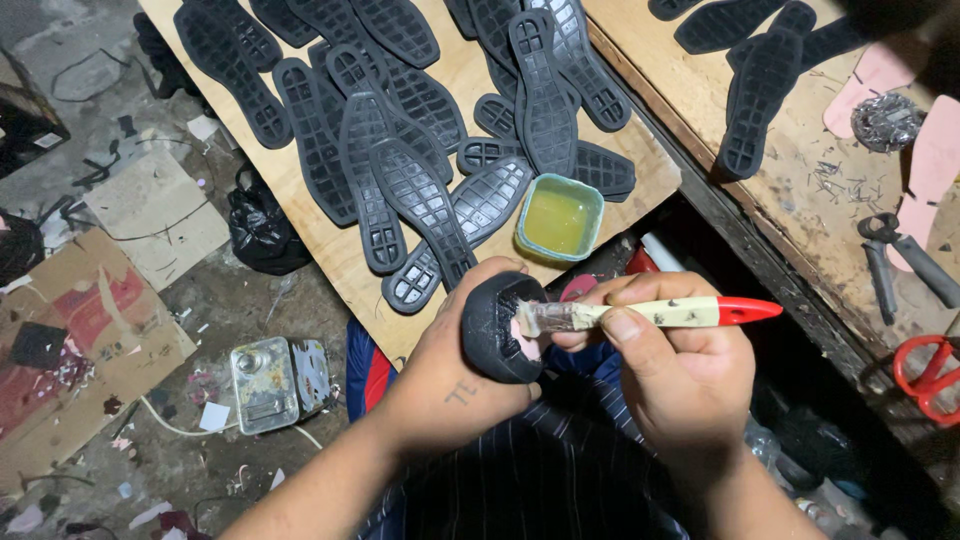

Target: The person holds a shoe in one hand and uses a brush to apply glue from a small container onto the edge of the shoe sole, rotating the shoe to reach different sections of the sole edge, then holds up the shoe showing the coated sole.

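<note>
Left hand: the left hand (450, 375) is wrapped around a black shoe sole (497, 325), fingers curled under its rounded end and thumb along the top edge, holding it just above the lap.

Right hand: the right hand (670, 370) is clenched on a brush (650, 314) with a cream handle and a red tip; thumb on top, fingers folded beneath, the red end pointing out to the right.

Brush meets sole: the bristle end is pressed into the hollow of the sole, where a pale pink patch shows. Both hands sit close together, nearly touching.

Glue cup: a small teal container (560, 216) of yellowish liquid stands at the near edge of the plywood board (340, 255), just above the hands.

Pile: a heap of black ribbed soles (400, 130) is spread over that board, overlapping one another, tread side up.

Workbench on the right: a worn wooden bench (800, 200) carries more black soles (760, 95), pink insoles (935, 160), a ball of steel wool (886, 120), dark pliers (895, 255) and red-handled scissors (925, 375) at the edge.

Floor on the left: cardboard scraps (90, 350), a black plastic bag (262, 230) and a small open metal tin (275, 383) lie among the litter.

Clothing: dark striped fabric (540, 470) covers the lap below the hands.
</note>
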`<state>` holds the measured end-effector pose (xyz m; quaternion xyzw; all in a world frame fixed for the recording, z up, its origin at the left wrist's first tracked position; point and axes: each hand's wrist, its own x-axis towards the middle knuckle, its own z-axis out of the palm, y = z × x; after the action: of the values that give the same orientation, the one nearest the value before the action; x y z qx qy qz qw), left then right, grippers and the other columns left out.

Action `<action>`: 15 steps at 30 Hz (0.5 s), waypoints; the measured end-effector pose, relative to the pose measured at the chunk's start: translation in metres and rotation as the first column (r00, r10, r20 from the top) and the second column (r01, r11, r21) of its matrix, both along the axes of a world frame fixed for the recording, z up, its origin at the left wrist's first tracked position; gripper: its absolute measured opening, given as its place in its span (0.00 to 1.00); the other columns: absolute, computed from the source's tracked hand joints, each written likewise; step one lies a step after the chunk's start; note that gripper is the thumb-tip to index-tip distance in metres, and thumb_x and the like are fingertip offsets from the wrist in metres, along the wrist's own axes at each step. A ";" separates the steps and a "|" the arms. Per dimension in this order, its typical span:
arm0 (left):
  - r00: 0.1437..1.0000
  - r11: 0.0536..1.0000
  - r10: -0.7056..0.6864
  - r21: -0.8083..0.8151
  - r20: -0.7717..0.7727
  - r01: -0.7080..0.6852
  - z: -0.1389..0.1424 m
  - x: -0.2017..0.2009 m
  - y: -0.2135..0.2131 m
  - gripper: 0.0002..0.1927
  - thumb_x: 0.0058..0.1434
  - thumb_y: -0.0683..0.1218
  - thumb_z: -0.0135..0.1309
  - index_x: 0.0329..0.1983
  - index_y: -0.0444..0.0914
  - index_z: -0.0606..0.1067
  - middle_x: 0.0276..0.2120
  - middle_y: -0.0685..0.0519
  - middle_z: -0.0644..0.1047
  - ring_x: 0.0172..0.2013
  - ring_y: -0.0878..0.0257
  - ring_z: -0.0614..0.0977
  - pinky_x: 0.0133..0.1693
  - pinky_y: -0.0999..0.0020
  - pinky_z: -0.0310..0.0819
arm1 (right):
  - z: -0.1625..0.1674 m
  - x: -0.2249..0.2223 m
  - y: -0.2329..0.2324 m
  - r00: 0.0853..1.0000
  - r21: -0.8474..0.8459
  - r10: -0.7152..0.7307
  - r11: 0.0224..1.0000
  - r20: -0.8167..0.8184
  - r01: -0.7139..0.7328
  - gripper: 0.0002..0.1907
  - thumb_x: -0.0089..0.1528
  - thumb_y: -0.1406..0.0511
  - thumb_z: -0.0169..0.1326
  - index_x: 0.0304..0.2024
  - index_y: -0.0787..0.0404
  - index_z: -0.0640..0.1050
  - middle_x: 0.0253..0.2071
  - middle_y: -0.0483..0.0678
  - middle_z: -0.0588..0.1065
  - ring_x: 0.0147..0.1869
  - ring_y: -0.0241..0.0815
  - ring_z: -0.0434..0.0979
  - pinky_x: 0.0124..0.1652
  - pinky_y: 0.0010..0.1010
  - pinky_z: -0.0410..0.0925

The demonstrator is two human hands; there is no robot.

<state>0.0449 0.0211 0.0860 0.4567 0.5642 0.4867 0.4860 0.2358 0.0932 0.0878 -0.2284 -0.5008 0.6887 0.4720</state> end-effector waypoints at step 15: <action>0.967 0.991 -0.118 0.085 0.225 0.101 0.001 -0.005 0.006 0.61 0.45 0.38 0.69 0.79 0.37 0.47 0.56 0.51 0.74 0.58 0.63 0.76 0.63 0.67 0.67 | -0.005 0.009 0.001 0.928 0.635 -0.303 0.766 0.218 0.101 0.12 0.65 0.73 0.56 0.51 0.68 0.76 0.51 0.61 0.78 0.55 0.52 0.82 0.58 0.39 0.75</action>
<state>0.0397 0.0276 0.0868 0.4453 0.4602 0.5287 0.5572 0.2445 0.0939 0.0824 -0.2205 -0.7361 0.3889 0.5083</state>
